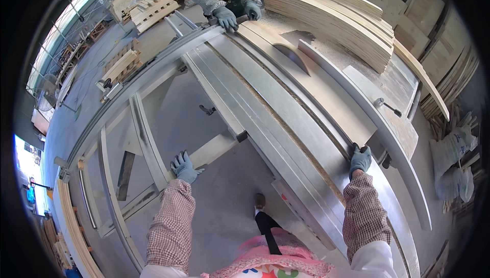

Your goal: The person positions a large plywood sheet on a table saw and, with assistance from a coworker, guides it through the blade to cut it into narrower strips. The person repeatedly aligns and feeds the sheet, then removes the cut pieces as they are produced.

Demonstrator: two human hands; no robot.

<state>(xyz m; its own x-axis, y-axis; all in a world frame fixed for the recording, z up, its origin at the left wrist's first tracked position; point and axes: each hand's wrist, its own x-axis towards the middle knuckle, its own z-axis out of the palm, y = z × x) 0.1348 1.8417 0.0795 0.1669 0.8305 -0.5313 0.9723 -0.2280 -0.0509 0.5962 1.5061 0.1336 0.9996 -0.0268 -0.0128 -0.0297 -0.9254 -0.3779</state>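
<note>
A circular saw blade rises above the metal saw table, with a long flat wooden board lying beside it along the fence. My right hand, in a blue-grey glove with dark fingertips, is closed at the board's near end; its thumb is partly hidden. Over on the left, my left hand, gloved too, rests with fingers spread on a bar of the sliding frame. Across the table, a co-worker's gloved hands are at the board's far end.
A tall stack of curved-looking wooden planks stands right of the blade. A lever clamp sits beyond the fence. White sacks and leaning sheets line the right side. Wooden pallets lie at the far left.
</note>
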